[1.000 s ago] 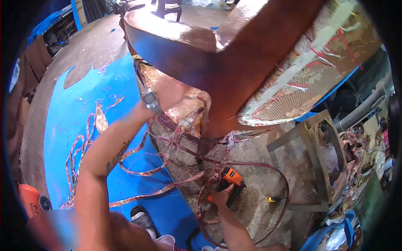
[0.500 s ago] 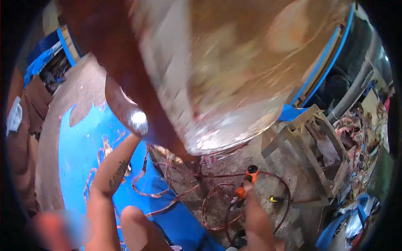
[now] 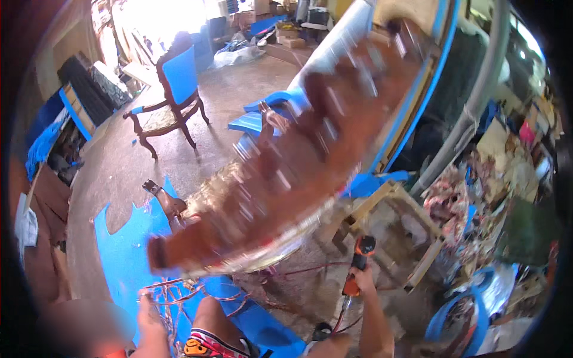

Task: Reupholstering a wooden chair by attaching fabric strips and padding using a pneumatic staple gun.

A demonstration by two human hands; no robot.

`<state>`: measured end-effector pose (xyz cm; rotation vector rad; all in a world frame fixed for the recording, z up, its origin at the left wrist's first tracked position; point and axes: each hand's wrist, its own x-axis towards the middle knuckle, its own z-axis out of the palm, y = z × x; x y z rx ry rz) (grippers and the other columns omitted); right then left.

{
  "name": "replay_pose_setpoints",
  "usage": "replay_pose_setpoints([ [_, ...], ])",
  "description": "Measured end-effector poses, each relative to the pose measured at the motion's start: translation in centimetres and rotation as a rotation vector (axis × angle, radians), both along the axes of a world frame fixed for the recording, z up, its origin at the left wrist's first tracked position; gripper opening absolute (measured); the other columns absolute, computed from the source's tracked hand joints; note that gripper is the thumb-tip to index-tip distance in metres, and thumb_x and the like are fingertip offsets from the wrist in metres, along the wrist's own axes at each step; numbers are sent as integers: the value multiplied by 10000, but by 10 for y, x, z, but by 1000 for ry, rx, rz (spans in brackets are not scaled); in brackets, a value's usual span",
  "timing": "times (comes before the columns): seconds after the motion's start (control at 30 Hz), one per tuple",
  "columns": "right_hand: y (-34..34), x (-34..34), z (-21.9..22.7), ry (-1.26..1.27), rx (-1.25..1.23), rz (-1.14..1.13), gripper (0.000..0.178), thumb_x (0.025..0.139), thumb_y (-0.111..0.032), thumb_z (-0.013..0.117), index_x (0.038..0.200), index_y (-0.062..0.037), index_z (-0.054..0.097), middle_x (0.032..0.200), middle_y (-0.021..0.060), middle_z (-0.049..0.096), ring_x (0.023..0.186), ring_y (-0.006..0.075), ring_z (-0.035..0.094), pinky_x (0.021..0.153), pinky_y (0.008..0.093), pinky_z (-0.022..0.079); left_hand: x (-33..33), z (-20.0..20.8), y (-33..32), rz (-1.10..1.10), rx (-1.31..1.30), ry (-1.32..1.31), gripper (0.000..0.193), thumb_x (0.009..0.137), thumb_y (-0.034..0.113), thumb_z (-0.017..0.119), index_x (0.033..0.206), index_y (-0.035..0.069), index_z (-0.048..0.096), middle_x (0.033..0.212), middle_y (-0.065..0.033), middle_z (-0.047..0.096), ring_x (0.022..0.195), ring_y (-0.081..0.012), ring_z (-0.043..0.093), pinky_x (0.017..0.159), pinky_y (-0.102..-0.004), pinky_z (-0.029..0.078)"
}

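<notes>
A large reddish-brown wooden furniture frame slants across the middle, smeared by motion, with pale material along its lower edge. One of its legs points up at its left end. My right hand is closed round the grip of an orange-and-black air stapler. A thin hose runs down from the tool's lower end. My left hand is below the frame's left end, beside a tangle of thin brownish strips. Its fingers are too indistinct to show whether it holds them.
A blue sheet covers the floor at left. A blue-backed wooden armchair stands farther back. To the right are a bare wooden frame, a grey pipe and heaped scraps. My knee is at the lower edge.
The large piece of furniture has swung lower and tilted, revealing the room behind. My left hand has moved down and left, away from the wooden part. My right hand still holds the air stapler.
</notes>
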<state>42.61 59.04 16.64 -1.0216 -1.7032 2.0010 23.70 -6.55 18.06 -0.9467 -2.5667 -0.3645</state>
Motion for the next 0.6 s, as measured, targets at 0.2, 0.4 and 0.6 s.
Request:
replay_pose_setpoints([
  [0.2,5,39,202,-158,141,-47,407,706,-89,618,1094,-39,502,835,60,586,657,161,575,584,302,490,13,94,-142,457,48,-349,600,735,484,645,1136,44,567,1093,-197,592,967,-304,593,853,-404,483],
  [0.4,-56,79,491,-323,634,-480,318,778,-72,571,1091,-49,520,841,45,559,640,132,513,587,265,443,49,175,-345,821,-118,-816,637,717,496,660,1154,43,555,1110,-204,583,985,-301,588,862,-406,480],
  [0.6,-81,71,667,-245,655,-373,101,788,-99,554,847,-62,482,680,0,435,561,88,437,542,211,377,51,194,-509,1075,-281,-1028,676,699,507,676,1172,43,543,1128,-210,574,1002,-297,582,872,-408,476],
])
